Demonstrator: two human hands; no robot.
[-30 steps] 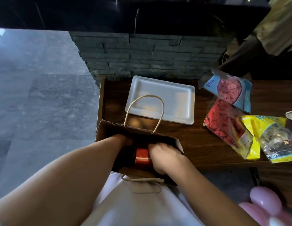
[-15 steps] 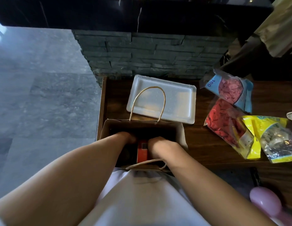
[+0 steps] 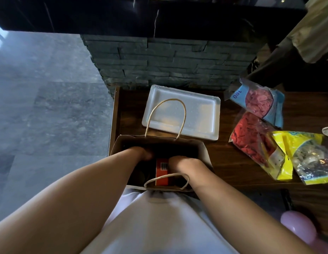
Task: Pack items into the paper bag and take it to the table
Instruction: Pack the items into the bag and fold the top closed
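The grey stone floor (image 3: pixel 40 110) fills the left side of the view. A dark wooden table (image 3: pixel 227 162) begins at mid-frame and runs off to the right, backed by a stacked slate wall (image 3: pixel 168 59).

The paper bag (image 3: pixel 205 153) stands open at the near left corner of the table, pressed against the person's white garment (image 3: pixel 159 222). Its far handle (image 3: pixel 166 116) stands up and arches over the white foam tray (image 3: pixel 196 110) that lies flat just behind the bag. The near handle (image 3: pixel 166 177) droops across the bag's mouth.

Both forearms reach down into the bag. The left hand (image 3: pixel 143 153) is inside at the left of the opening; its fingers are lost in the dark interior, so whether they are curled or spread cannot be told. Between the two hands a red box (image 3: pixel 162 171) with a barcode label stands on edge inside the bag. The right hand (image 3: pixel 179 161) sits just beside the box on its right, bent at the wrist with fingers pointing down out of sight; contact with the box cannot be confirmed, nor any grasp.

To the right, well apart from the bag, three packets lie on the table: a blue packet (image 3: pixel 260 101) of pink pieces, a clear packet (image 3: pixel 251 136) of red pieces partly beneath it, and a yellow packet (image 3: pixel 304 154) overlapping the red one. A pink balloon (image 3: pixel 297 228) shows at the lower right edge.
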